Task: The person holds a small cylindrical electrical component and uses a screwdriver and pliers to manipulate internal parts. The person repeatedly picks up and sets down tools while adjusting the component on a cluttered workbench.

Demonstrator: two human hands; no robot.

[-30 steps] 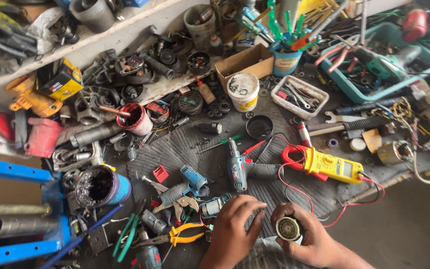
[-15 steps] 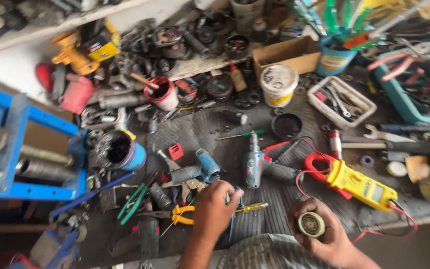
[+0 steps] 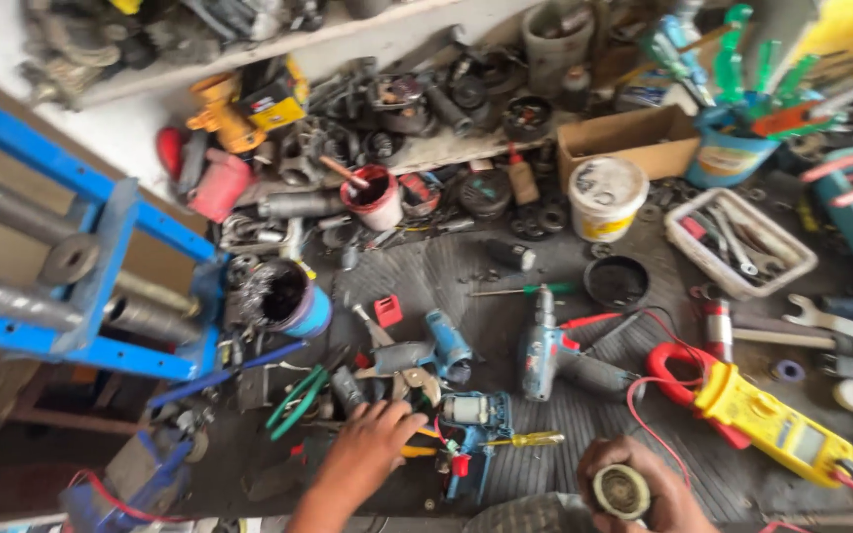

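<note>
Low at the frame's bottom edge, the right hand (image 3: 644, 486) grips a round metal motor part (image 3: 622, 491) while the left hand (image 3: 367, 446) spreads over pliers (image 3: 417, 449) — all above a ribbed grey mat (image 3: 584, 434) crowded with tools, a blue rack (image 3: 101, 266) alongside.

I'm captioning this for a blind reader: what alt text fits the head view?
Left hand reaches among tools on a cluttered bench while the right hand holds a round metal part. A blue drill and yellow clamp meter lie nearby.
</note>
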